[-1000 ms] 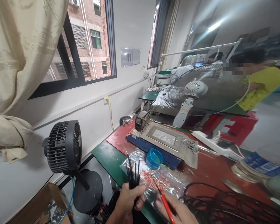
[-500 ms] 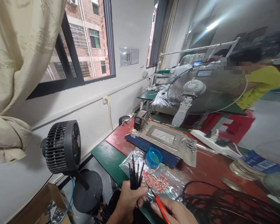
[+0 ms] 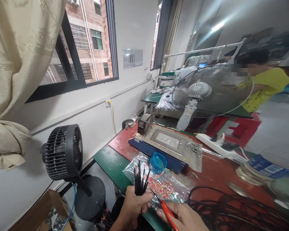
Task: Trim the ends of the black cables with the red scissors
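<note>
My left hand (image 3: 136, 202) is closed around a bunch of black cables (image 3: 141, 183). Their ends point upward, and a few show reddish tips. Close beside it, my right hand (image 3: 180, 215) grips red tweezers (image 3: 168, 212) with a thin dark tip aimed toward the left hand's fingers. Just beyond both hands lies a clear plastic bag (image 3: 180, 187) with many tiny red and yellow pieces (image 3: 162, 187) spread on it. A round blue tub (image 3: 158, 163) stands at the bag's far edge.
A blue heating plate device (image 3: 156, 150) sits behind the tub, with a small fan (image 3: 144, 124) at its end. Coiled black cable (image 3: 231, 205) covers the right front. Also around are a white power strip (image 3: 216, 146), a large jar (image 3: 267, 166), a floor fan (image 3: 64, 152) and a person in yellow (image 3: 267, 85).
The view has shifted very slightly. The right hand and the red tweezers sit a touch further right; the left hand keeps its hold on the black cables.
</note>
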The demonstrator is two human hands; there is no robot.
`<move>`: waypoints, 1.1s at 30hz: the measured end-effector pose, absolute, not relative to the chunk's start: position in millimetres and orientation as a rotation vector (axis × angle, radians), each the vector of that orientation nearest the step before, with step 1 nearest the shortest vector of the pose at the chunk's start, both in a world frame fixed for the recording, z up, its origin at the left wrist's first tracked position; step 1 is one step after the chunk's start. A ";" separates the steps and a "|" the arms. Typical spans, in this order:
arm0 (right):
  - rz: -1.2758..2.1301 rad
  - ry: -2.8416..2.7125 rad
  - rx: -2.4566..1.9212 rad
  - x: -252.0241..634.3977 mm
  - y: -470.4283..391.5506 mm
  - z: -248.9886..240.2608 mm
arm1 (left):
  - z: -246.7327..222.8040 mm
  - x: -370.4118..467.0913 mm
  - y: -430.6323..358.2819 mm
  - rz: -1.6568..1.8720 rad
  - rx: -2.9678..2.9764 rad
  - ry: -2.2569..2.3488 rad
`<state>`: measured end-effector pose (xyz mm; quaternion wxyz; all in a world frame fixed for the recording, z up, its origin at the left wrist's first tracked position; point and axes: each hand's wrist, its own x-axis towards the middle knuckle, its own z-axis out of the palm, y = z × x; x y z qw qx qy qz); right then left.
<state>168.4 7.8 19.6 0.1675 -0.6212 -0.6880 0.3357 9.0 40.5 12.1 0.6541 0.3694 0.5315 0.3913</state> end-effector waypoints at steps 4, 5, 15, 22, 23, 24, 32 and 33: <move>1.044 -1.861 -1.761 170.7 13.0 0.7 | 7.5 9.2 39.0 0.899 0.866 1.187; 1.110 -1.803 -1.726 171.2 14.2 -3.9 | 5.7 8.3 38.5 0.911 0.853 1.155; 1.608 -1.093 -1.426 150.0 24.4 -8.4 | 8.4 -3.1 31.3 0.952 0.653 0.928; 1.654 -1.037 -1.307 138.0 27.5 7.3 | 8.4 -6.0 27.3 0.927 0.678 0.942; 1.662 -1.047 -1.298 137.9 27.0 7.5 | 7.0 -6.2 27.0 0.930 0.688 0.937; 1.665 -1.054 -1.291 138.1 26.6 6.6 | 5.7 -6.2 26.8 0.933 0.700 0.935; 1.736 -1.013 -1.229 135.5 20.7 1.4 | 1.6 -4.7 24.6 0.970 0.734 0.929; 1.739 -0.963 -1.226 134.2 19.0 5.0 | 1.9 -4.9 24.3 0.961 0.748 0.924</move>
